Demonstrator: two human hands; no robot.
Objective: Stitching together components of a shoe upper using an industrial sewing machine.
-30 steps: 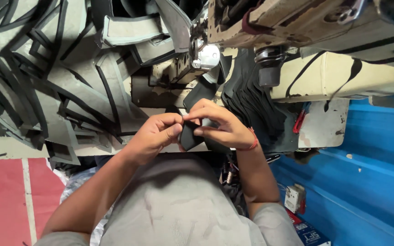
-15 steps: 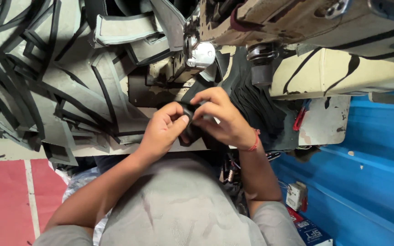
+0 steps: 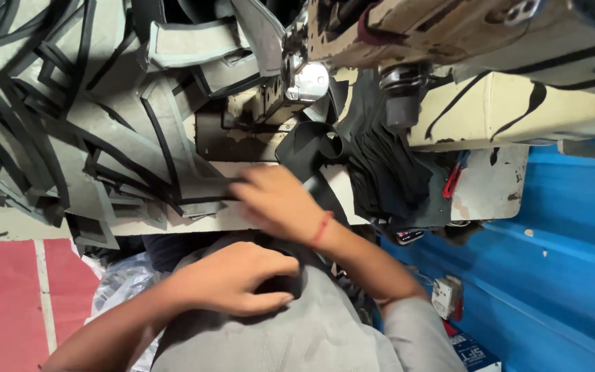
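A blue box (image 3: 473,355) with pale print is seen at the lower right, low beside the blue wall, and a small white box-shaped fitting (image 3: 447,297) is mounted just above it. A clear plastic bag (image 3: 122,289) is seen under the bench edge at the lower left; its contents cannot be made out. A pile of grey pieces edged in black (image 3: 70,138) is heaped over the left part of the bench (image 3: 8,224), and a bundle of black fabric (image 3: 387,172) is hung beside the sewing machine (image 3: 449,41).

The right hand (image 3: 277,203) is stretched across the bench edge, blurred, with its fingers laid on a black-edged strip (image 3: 201,200) at the foot of the pile; whether the strip is pinched cannot be told. A red thread band (image 3: 321,229) is worn at that wrist. The left hand (image 3: 232,279) is held low against the grey shirt (image 3: 297,337), its grip curled closed around a dark piece (image 3: 287,284) that is mostly hidden by the fingers.
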